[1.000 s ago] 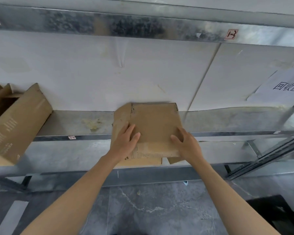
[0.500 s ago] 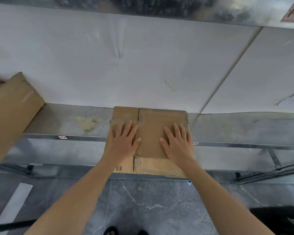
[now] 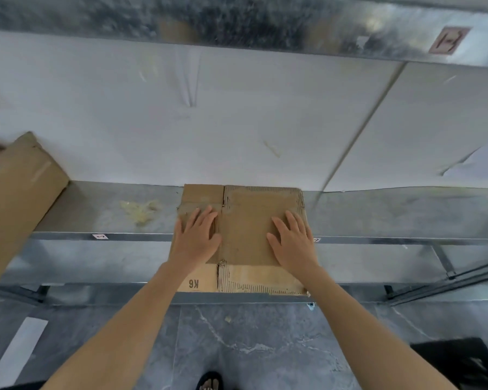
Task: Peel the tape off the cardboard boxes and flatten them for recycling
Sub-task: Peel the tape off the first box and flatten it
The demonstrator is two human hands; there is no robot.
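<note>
Pressing box [image 3: 248, 220] flat on shelf [image 3: 102, 212] w/ both palms: L hand [image 3: 196, 239] & R hand [image 3: 292, 242] spread, fingers straight, gripping nothing. I'd lean weight along its fold lines, not mid-panel, so it won't spring back up.

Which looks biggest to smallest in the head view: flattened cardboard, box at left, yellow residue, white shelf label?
1. flattened cardboard
2. box at left (cropped by the frame, so unsure)
3. yellow residue
4. white shelf label
</note>
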